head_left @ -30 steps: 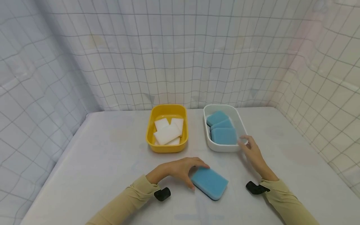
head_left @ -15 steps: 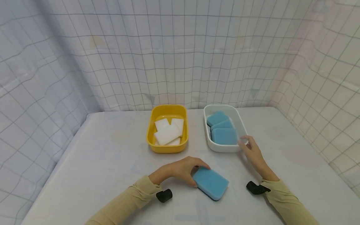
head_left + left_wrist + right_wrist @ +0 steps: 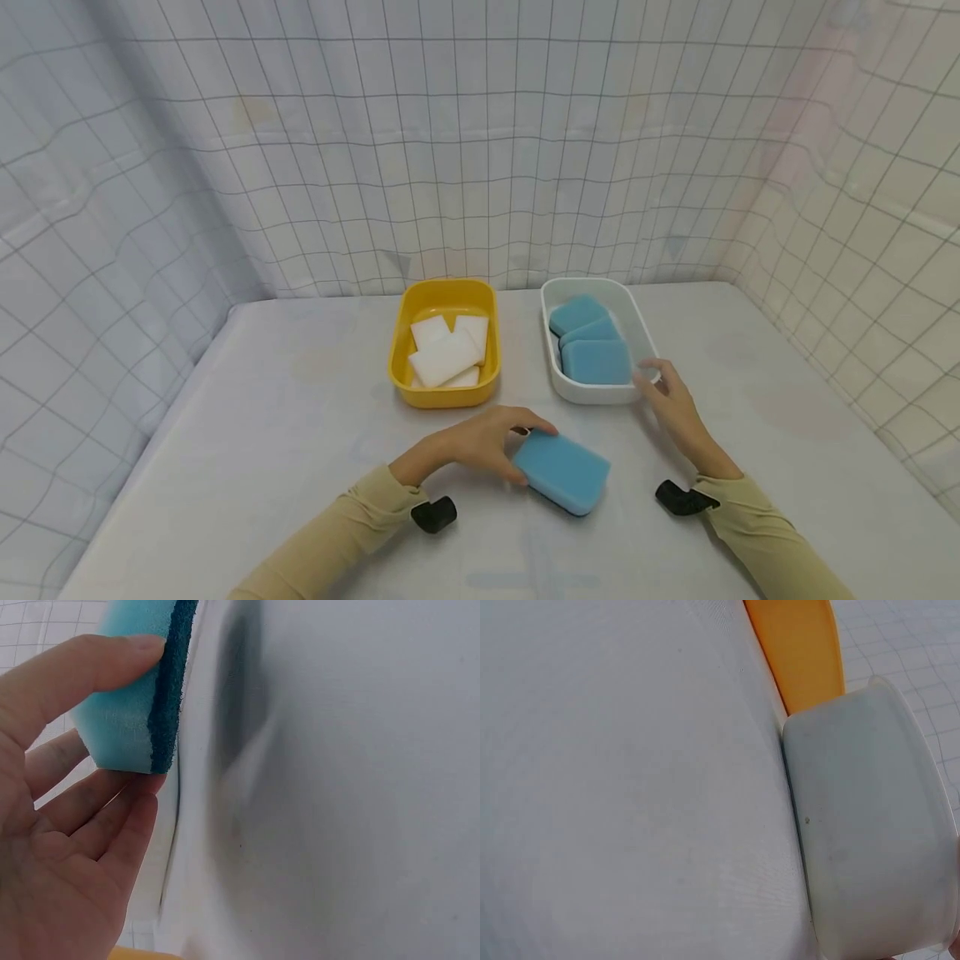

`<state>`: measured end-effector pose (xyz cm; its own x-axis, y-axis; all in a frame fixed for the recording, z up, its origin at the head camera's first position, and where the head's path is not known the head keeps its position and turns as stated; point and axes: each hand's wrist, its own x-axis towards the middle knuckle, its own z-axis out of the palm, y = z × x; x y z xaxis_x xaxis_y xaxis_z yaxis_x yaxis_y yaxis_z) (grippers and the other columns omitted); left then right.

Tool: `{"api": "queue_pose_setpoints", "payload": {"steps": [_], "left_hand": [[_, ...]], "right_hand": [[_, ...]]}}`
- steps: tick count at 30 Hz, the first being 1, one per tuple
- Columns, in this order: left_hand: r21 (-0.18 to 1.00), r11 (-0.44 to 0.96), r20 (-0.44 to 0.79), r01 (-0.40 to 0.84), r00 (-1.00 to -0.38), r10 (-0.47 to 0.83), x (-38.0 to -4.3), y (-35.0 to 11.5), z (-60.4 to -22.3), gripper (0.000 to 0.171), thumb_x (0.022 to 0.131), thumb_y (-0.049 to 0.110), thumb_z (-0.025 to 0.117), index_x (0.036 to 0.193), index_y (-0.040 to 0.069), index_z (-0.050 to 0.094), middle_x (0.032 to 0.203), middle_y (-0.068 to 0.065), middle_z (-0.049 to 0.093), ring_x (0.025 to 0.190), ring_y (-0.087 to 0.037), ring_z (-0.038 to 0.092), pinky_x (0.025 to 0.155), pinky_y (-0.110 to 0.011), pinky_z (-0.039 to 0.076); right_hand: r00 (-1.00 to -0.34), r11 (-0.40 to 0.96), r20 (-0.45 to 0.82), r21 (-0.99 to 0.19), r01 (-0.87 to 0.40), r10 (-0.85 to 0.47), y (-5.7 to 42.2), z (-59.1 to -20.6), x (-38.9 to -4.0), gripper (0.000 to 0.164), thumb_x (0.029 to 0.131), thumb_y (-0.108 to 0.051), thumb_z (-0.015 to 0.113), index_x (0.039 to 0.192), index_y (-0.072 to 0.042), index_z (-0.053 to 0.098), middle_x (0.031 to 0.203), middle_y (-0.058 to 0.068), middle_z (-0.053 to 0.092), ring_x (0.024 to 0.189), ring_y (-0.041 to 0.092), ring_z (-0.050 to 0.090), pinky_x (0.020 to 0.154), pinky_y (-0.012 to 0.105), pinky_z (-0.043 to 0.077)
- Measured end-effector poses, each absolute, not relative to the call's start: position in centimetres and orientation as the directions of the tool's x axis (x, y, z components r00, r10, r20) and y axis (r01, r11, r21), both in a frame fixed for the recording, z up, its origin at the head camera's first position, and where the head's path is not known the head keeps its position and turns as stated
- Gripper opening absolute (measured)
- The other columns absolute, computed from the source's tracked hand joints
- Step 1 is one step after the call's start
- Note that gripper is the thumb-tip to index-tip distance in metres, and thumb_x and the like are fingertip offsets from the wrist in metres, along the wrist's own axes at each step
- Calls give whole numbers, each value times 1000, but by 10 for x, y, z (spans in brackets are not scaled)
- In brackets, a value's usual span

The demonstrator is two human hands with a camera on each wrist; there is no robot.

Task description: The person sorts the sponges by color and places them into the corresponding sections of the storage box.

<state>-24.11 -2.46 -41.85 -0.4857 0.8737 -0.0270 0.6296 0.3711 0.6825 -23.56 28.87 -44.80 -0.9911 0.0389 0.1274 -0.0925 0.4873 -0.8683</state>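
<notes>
A blue scouring sponge (image 3: 564, 472) with a dark teal scrub layer underneath is pinched by my left hand (image 3: 483, 442), thumb on the near edge and fingers on the far one. The left wrist view shows the sponge (image 3: 127, 727) raised off the white surface, its shadow beside it. My right hand (image 3: 671, 408) grips the front right corner of a white bin (image 3: 600, 395), fingers at its rim. Several blue sponges (image 3: 597, 361) lie in that bin. Only bits of the right fingers show at the edge of the right wrist view, beside the bin (image 3: 870, 825).
Left of the white bin stands a yellow bin (image 3: 450, 399) with several white sponge blocks (image 3: 446, 360) in it. Both bins are on a white-covered table (image 3: 300, 375). Grid-patterned curtains (image 3: 465, 167) enclose the back and sides.
My left thumb and fingers have closed in on the blue sponge, which has since risen and shifted slightly away from me. The right hand stays at the white bin's corner.
</notes>
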Motion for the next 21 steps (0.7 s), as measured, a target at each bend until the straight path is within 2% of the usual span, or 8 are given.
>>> {"api": "queue_pose_setpoints", "payload": {"steps": [6,15,21], "left_hand": [[711,359,18,604,-527,850,-244,-26,-409,64,76,17,76,134,16,50,137,-1,51,122,-16,49,106,-26,42],[710,299,246,638,-622,743,-253,-12,-398,65,75,20,76,134,10,50,133,-9,54,113,-22,53,98,-42,49],[666,320,350,674,-661,664,-260,1,-390,62,74,19,77,130,9,53,129,-11,56,109,-23,55,94,-40,51]], "right_hand": [[-992,488,121,-869,-85,44,289,-449,-236,44,97,-39,46,132,-13,39,65,-1,37,52,9,34,48,30,36],[-993,504,100,-862,-53,66,288,-447,-237,48,97,-42,46,134,-13,37,70,0,40,58,9,36,53,28,37],[-992,501,102,-864,-53,71,287,-447,-237,48,97,-43,46,134,-13,37,68,-3,39,58,8,37,54,27,37]]}}
